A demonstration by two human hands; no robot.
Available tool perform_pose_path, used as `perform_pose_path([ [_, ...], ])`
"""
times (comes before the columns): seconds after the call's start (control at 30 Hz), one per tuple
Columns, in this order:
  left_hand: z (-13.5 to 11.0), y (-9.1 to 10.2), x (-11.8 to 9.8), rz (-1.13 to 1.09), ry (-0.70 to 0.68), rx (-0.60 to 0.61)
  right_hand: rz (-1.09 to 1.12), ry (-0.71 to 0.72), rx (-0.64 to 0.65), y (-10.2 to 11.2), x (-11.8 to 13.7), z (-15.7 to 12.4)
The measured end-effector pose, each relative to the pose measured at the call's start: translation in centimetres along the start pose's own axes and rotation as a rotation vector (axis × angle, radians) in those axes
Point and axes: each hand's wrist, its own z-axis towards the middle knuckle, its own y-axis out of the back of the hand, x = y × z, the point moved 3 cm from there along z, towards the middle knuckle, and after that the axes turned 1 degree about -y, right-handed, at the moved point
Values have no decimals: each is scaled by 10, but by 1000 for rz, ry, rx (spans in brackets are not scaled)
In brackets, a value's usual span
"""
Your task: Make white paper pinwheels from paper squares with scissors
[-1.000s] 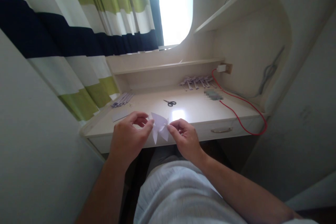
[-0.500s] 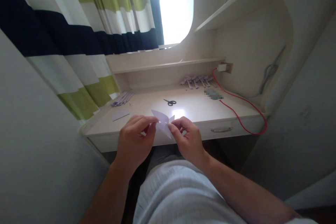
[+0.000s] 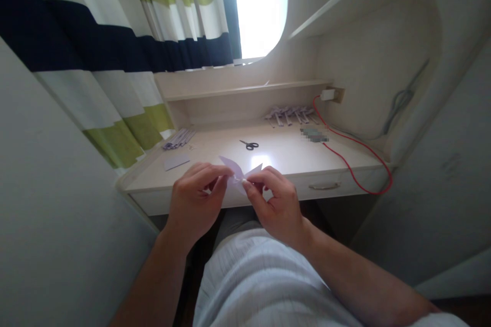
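Note:
A pale lilac paper pinwheel [image 3: 232, 165] with pointed, folded blades is in front of the desk's front edge. My left hand [image 3: 200, 196] pinches its left side between thumb and fingers. On the other side my right hand [image 3: 273, 195] pinches it near the centre, fingertips close to those of the left. The fingers hide much of the pinwheel's middle. Beyond my hands, black-handled scissors [image 3: 250, 145] lie on the desk. To the left lie a bundle of rolled paper sticks [image 3: 179, 139] and a flat sheet of paper [image 3: 176, 162].
Several finished-looking paper pinwheels on sticks [image 3: 289, 114] lie at the back of the desk [image 3: 215, 143]. A red cable [image 3: 347, 166] runs from a white plug [image 3: 327, 94] to a blurred object [image 3: 314, 135] and hangs over the front edge, right of a drawer handle [image 3: 324, 186].
Both hands still pinch the pinwheel. Its right blade now stands out further to the right, and the lower part has tucked behind my fingers. The view has shifted slightly.

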Motion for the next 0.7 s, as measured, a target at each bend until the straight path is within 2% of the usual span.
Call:
perform_pose_path([
  [0.17,-1,0,0,65,-27,-20,-43,8,-5,0,1,1],
  [0.33,-2,-1,-2,109,3,-30,-132,4,-4,0,3,2],
  [0.5,-1,-1,-5,75,-17,-38,-140,-1,0,0,4,2],
  [0.7,-4,-1,-6,146,-14,-84,-148,-28,-6,0,6,3],
])
